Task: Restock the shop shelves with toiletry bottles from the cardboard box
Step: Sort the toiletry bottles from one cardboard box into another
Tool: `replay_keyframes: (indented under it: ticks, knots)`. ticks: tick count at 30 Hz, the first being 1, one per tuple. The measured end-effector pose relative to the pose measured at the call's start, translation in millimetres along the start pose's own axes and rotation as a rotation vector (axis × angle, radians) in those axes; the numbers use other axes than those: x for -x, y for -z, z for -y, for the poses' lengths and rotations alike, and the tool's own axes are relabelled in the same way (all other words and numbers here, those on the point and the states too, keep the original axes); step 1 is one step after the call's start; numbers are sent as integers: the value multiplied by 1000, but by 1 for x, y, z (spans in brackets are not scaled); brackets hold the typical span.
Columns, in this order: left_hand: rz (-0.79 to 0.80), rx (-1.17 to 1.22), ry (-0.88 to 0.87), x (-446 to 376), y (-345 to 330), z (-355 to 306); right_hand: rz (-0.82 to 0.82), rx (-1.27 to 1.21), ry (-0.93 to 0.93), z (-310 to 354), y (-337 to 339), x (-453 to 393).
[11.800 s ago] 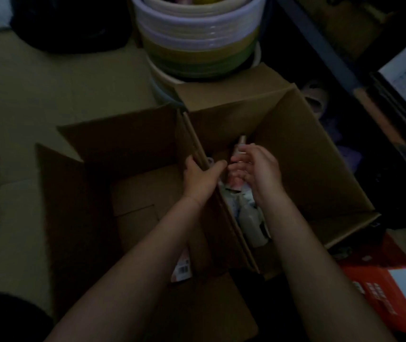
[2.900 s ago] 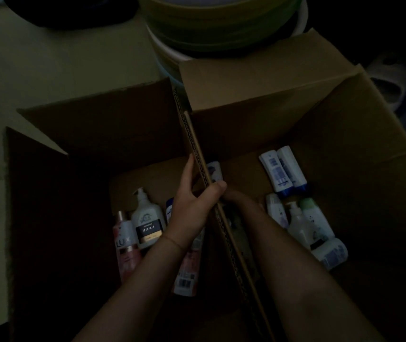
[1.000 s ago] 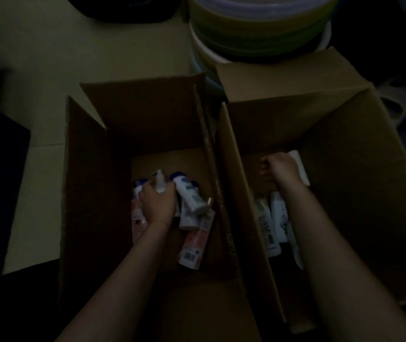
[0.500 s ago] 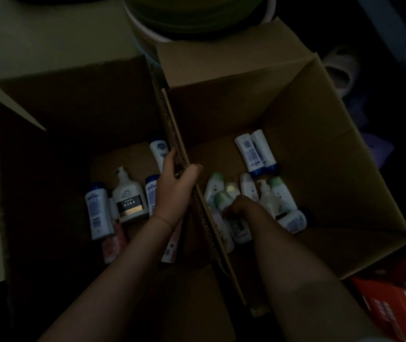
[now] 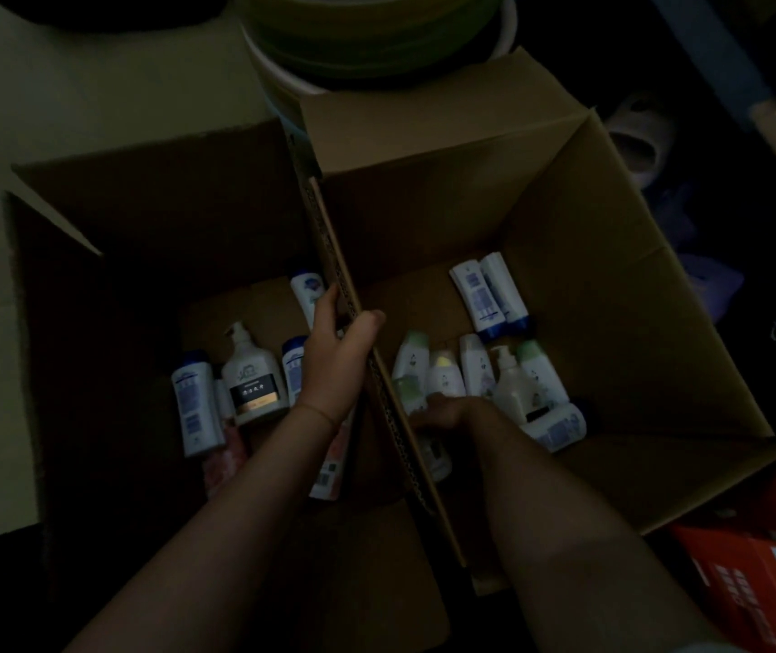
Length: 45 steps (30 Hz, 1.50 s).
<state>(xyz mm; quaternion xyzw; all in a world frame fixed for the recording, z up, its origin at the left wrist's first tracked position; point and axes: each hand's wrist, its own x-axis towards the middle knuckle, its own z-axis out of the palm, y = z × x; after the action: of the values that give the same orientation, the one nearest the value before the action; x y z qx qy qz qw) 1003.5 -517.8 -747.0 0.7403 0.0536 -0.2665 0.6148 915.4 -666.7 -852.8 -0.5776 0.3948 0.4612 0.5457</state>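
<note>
Two open cardboard boxes stand side by side. The left hand (image 5: 336, 358) grips the upright cardboard wall (image 5: 357, 332) between them. The right hand (image 5: 442, 412) reaches down among the white bottles (image 5: 475, 379) lying on the right box (image 5: 612, 275) floor; its grasp cannot be determined. A white pump bottle (image 5: 251, 384) with a dark label lies in the left box (image 5: 141, 238).

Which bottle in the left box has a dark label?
The white pump bottle, lying between two blue-capped bottles; only its label is black with a gold strip.
</note>
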Motion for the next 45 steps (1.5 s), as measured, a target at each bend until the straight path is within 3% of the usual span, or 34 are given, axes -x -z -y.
replay_keyframes:
  ticks: [8, 22, 25, 29, 33, 35, 38, 42, 45]
  knots:
    - [16, -20, -6, 1, 2, -3, 115, -108, -152, -12, 6, -7]
    - [49, 18, -14, -4, 2, 1, 102, -349, -69, -5, 3, -3]
    - [60, 25, 1, -4, 4, 0, -19, -335, 40, 30, 7, 34]
    - [80, 43, 32, -2, 5, -4, -180, -531, 330, 78, 12, 89]
    - [256, -49, 177, -4, 24, -19, -103, -672, 542, 116, 13, 154]
    - [347, -21, 201, -7, 44, -41, -64, -608, 576, 135, 5, 178]
    - [271, 187, 82, -18, 69, -69, -43, -466, 680, 165, -20, 195]
    - [381, 358, -1, -9, 85, -83, -349, 70, 817, 193, -63, 198]
    - [339, 453, 181, -7, 106, -71, -509, 267, 890, 199, -75, 192]
